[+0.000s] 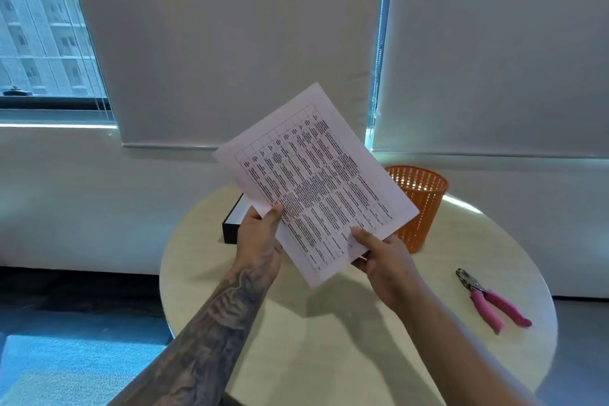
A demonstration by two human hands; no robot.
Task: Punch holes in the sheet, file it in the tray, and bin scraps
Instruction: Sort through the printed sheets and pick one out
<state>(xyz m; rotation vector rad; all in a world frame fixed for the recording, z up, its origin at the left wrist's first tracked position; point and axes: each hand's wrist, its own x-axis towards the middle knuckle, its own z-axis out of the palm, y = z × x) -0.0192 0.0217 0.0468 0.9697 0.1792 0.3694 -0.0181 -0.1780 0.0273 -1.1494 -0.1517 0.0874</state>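
A white sheet (316, 181) printed with a dense table is held tilted in the air above the round table. My left hand (260, 234) pinches its lower left edge, thumb on the printed face. My right hand (384, 255) pinches the lower right edge the same way. A hole punch with pink handles (491, 298) lies on the table to the right, apart from both hands. A black tray with a white inside (232, 224) stands at the back left, partly hidden behind the sheet and my left hand. An orange mesh bin (420, 204) stands at the back right.
The round pale table (329, 339) stands against a white wall under drawn roller blinds. Grey and blue floor shows on the left and right of the table. A window at the upper left looks onto a building.
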